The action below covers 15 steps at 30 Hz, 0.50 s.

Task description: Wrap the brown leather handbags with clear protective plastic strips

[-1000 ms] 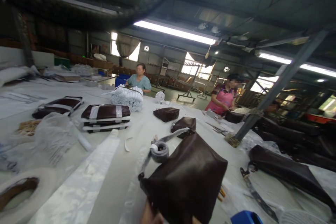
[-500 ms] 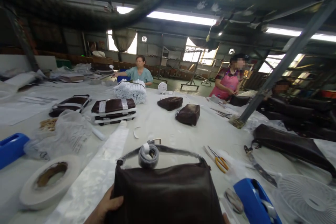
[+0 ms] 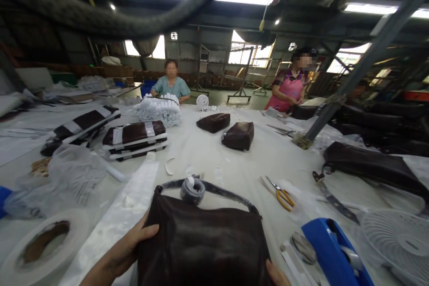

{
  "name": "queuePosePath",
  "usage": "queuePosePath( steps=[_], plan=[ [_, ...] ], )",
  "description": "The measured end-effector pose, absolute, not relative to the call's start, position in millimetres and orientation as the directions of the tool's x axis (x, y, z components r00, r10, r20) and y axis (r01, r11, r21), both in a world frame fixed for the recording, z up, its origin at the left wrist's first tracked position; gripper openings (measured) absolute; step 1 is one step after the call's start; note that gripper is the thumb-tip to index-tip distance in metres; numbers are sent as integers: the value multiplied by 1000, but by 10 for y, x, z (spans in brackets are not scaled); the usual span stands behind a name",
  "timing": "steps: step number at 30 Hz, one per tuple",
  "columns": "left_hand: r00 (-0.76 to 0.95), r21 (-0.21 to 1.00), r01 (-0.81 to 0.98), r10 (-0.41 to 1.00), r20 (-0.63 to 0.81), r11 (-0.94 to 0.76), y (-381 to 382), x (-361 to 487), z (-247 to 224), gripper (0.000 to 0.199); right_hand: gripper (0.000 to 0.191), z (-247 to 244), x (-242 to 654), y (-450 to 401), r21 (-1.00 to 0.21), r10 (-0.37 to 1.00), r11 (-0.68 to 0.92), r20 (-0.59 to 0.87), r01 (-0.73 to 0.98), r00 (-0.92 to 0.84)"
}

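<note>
A dark brown leather handbag [image 3: 204, 241] fills the bottom middle of the head view, its strap arched along the far side. My left hand [image 3: 134, 243] grips the bag's left side, thumb on the front and the other fingers hidden behind it. At the lower right edge, my right hand [image 3: 276, 273] holds the other side, with only part of it showing. A wrapped grey coil [image 3: 192, 190] with a white band sits at the strap. Orange-handled scissors [image 3: 283, 196] lie on the table to the right of the bag.
Wrapped dark bags [image 3: 136, 136] are stacked at left, near a clear plastic bag [image 3: 75, 170] and a tape roll [image 3: 43, 248]. A blue tape dispenser [image 3: 337, 250] and a white fan [image 3: 405, 241] stand at right. A slanted metal post [image 3: 348, 76] rises there. Two people work across the table.
The handbag has tilted and shifted slightly, and more of both my hands shows. My view has turned a little. The person in the light top has drawn in an outstretched arm.
</note>
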<state>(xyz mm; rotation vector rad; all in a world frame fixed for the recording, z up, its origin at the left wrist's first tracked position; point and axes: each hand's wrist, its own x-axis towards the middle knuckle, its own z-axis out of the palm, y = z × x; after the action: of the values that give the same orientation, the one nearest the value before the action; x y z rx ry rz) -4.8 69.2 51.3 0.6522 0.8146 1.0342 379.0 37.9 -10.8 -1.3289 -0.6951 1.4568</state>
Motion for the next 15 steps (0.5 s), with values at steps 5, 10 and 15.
queuePosePath(
  steps=[5,10,15],
  plan=[
    [109,702,-514,849,-517,494,794,145,75,69,80,-290,3514,451,-790,875,-385,-477,-477,84],
    [107,594,-603,792,-602,533,734,210,-186,59,77,-483,3553,494,-794,880,-408,-473,-451,35],
    [122,593,-610,802,-585,526,752,151,-182,64,74,-640,3688,630,-870,889,-403,-446,-283,107]
  ],
)
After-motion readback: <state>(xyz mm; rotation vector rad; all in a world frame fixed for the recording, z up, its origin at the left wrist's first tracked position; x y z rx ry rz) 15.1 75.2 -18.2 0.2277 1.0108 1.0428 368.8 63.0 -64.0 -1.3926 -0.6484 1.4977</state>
